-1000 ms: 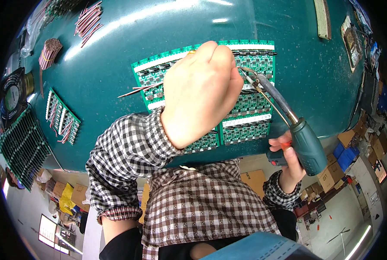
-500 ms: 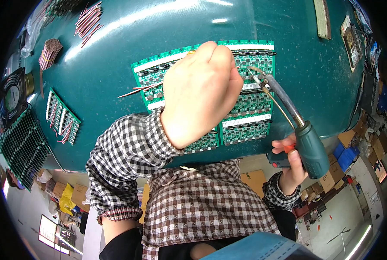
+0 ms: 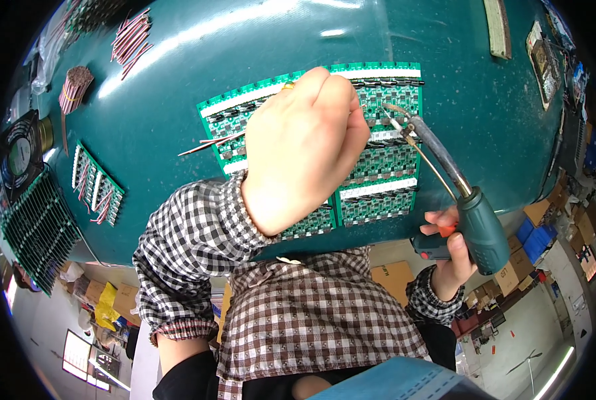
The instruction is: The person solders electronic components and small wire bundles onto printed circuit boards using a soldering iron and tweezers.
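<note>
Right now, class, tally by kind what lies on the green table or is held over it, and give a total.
Panels of green circuit boards: 3 (under the left hand, at; left, at; far left edge, at)
Bundles of red wires: 2 ()
Soldering guns: 1, in the right hand, at
Small fans: 1
Total: 7

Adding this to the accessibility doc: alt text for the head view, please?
Seen from above, a left hand pins thin wires on a green circuit board panel while the right hand holds a soldering gun, tip at the panel's upper right. Both sleeves are checked; the bench is teal, with more boards at left.
</note>
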Demonstrator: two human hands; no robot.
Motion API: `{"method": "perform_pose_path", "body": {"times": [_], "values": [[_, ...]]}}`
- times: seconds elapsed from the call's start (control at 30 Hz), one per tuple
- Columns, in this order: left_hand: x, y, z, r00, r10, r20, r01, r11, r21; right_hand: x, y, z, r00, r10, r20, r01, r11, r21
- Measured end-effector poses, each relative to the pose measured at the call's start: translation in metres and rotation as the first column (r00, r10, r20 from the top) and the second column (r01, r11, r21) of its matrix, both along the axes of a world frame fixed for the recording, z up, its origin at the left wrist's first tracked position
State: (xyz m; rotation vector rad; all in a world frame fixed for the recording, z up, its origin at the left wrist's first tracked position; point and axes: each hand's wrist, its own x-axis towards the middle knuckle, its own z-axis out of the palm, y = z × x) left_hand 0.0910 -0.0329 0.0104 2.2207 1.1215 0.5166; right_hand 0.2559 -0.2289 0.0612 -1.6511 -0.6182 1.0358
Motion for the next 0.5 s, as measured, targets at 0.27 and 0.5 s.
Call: {"method": "perform_pose_path", "body": {"times": [0.27,0.5], "values": [[0.0015,-0.0048,-0.005,0.999,0.025,0.036,-0.027,0.999,0.04,0.0003,-0.0008,0.0005,1.0,0.021,-0.002,-0.022,0.999,-0.026],[0.0038,-0.0026,-0.008,0.995,-0.075,-0.065,0.088,0.968,0.236,-0.0006,-0.0004,0.0006,1.0,-0.002,-0.007,0.002,1.0,-0.015]]}}
